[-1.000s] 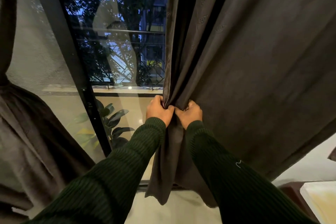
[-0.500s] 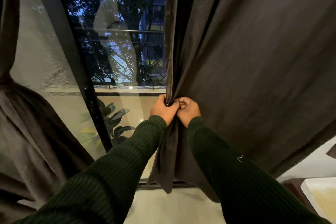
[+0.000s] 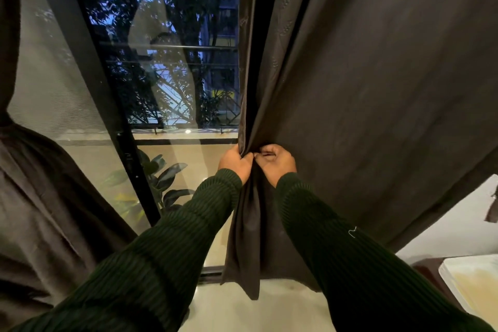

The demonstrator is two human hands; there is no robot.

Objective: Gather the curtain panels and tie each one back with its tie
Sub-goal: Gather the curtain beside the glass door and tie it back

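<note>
1. Left hand (image 3: 235,163) and right hand (image 3: 275,161), touching, both pinch the right curtain's (image 3: 377,105) leading edge at 12 o'clock.
2. Best to keep gathering folds evenly toward 3 o'clock.
3. The left curtain (image 3: 40,197), at 9 o'clock, looks cinched already; no tie shows.

One view only, head-worn, wide-angle. It looks forward and slightly down along both green-sleeved forearms, which enter from the bottom edge and converge at mid-frame. The grip, left hand (image 3: 235,162) and right hand (image 3: 275,160) together on the dark curtain panel (image 3: 363,94), sits just below frame centre, at arm's length from the lens. Left of the grip: window glass (image 3: 172,67) with its black frame, seen head-on; edges bow from lens distortion. Far left of the grip, a second curtain panel (image 3: 40,197) fills the margin. Below the grip, a pale sill (image 3: 256,310). Lower right of it, a white tray corner (image 3: 474,280) is cut by the frame edge.
</note>
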